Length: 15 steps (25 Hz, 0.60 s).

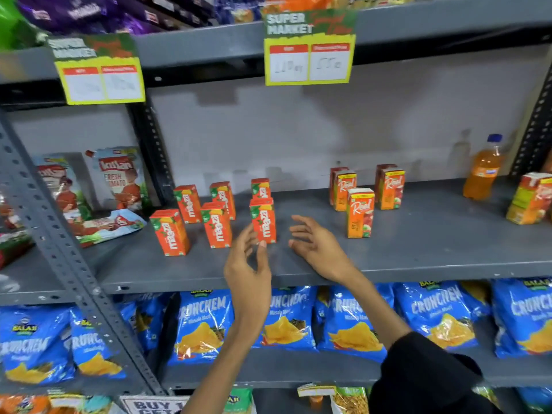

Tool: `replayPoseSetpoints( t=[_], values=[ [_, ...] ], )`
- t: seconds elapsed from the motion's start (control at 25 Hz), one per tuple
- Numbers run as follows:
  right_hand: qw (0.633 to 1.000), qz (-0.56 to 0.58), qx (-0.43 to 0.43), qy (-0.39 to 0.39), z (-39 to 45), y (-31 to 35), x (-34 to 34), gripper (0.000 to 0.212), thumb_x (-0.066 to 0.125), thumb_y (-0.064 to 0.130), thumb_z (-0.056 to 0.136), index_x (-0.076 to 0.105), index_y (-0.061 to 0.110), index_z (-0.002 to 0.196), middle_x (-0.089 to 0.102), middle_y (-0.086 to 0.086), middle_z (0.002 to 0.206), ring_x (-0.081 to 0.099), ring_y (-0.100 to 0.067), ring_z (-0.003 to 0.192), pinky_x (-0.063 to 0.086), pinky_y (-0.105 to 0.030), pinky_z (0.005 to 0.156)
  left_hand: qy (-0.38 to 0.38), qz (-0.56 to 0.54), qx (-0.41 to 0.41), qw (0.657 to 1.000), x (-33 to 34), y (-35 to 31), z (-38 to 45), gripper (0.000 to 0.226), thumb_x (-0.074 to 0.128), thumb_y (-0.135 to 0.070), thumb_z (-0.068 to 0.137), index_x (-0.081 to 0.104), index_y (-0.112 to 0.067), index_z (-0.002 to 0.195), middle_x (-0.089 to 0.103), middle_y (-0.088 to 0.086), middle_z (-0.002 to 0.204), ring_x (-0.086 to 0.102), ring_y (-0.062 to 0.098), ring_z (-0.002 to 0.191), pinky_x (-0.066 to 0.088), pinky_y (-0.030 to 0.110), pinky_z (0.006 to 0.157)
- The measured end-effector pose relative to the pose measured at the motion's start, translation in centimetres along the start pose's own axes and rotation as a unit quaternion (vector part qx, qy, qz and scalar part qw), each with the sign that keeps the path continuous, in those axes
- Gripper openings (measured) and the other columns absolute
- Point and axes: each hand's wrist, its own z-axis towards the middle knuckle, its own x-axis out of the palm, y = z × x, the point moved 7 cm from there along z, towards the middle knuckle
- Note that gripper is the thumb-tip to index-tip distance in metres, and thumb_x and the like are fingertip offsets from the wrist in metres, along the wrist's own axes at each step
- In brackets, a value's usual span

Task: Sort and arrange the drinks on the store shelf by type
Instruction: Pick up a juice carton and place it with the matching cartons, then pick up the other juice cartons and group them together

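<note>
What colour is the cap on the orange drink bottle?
Blue, on the bottle at the shelf's right, seen in the head view.

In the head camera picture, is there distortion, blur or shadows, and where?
Head view: wide-angle bending, the shelf upright leans and the shelf edge curves; the left price tag and ketchup pouches look soft, while the Maaza cartons stay readable; faint shadows of the cartons fall on the back wall; glare on the Crunchem bags.
</note>
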Motion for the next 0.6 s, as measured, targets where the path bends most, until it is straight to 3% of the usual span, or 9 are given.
replayPoseSetpoints(
  t=[0.08,0.16,0.32,0.44,0.52,0.6],
  values=[
    [0.999,0.005,-0.022,-0.031,-2.5,-0.1,-3.3,0.036,0.061,0.007,0.092,0.060,0.013,0.127,0.070,-0.005,0.115,0.068,-0.013,0.108,0.054,-0.028,0.095,-0.010,-0.025,0.013,1.000,1.3,-1.7,-2.7,0.025,0.065,-0.011,0.097,0.068,-0.017,0.121,0.075,-0.002,0.104,0.072,0.011,0.099,0.056,0.023,0.091],
    [0.996,-0.007,-0.029,-0.083,-5.0,-0.4,-8.1,0.023,0.061,0.008,0.093,0.069,0.016,0.112,0.075,-0.001,0.103,0.072,-0.010,0.097,0.056,-0.024,0.088,0.027,-0.056,-0.001,0.998,4.8,-3.2,-4.4,0.020,0.065,-0.013,0.098,0.070,-0.026,0.111,0.076,-0.002,0.097,0.074,0.014,0.093,0.058,0.026,0.086],
    [0.968,-0.042,-0.004,-0.246,-8.3,-3.0,-19.6,0.010,0.066,0.010,0.089,0.074,0.013,0.094,0.076,0.001,0.085,0.072,-0.006,0.079,0.058,-0.028,0.082,0.106,-0.116,-0.032,0.987,13.2,-6.6,-7.1,0.022,0.066,-0.010,0.096,0.070,-0.031,0.103,0.076,-0.006,0.089,0.075,0.017,0.086,0.059,0.029,0.081],
    [0.933,-0.094,0.028,-0.347,-10.9,-6.1,-29.3,0.010,0.068,0.014,0.087,0.072,0.011,0.096,0.075,-0.003,0.087,0.071,-0.012,0.077,0.058,-0.035,0.083,0.177,-0.146,-0.056,0.972,21.5,-9.5,-9.9,0.023,0.067,-0.006,0.094,0.070,-0.028,0.102,0.076,-0.010,0.083,0.075,0.015,0.081,0.059,0.023,0.076],
    [0.910,-0.152,0.039,-0.383,-12.7,-7.5,-34.9,0.018,0.066,0.012,0.088,0.068,0.008,0.105,0.074,-0.011,0.097,0.071,-0.023,0.087,0.053,-0.029,0.085,0.220,-0.153,-0.073,0.961,27.4,-11.2,-11.6,0.019,0.067,-0.006,0.093,0.070,-0.021,0.105,0.077,-0.001,0.088,0.073,0.012,0.080,0.055,0.016,0.073],
    [0.889,-0.228,0.041,-0.394,-13.3,-8.7,-39.3,0.025,0.064,0.009,0.088,0.064,0.004,0.112,0.071,-0.018,0.106,0.066,-0.034,0.097,0.047,-0.033,0.086,0.249,-0.153,-0.084,0.953,32.4,-12.8,-12.7,0.018,0.069,-0.006,0.093,0.070,-0.010,0.110,0.076,0.004,0.091,0.069,0.001,0.076,0.051,0.010,0.071]
  ],
)
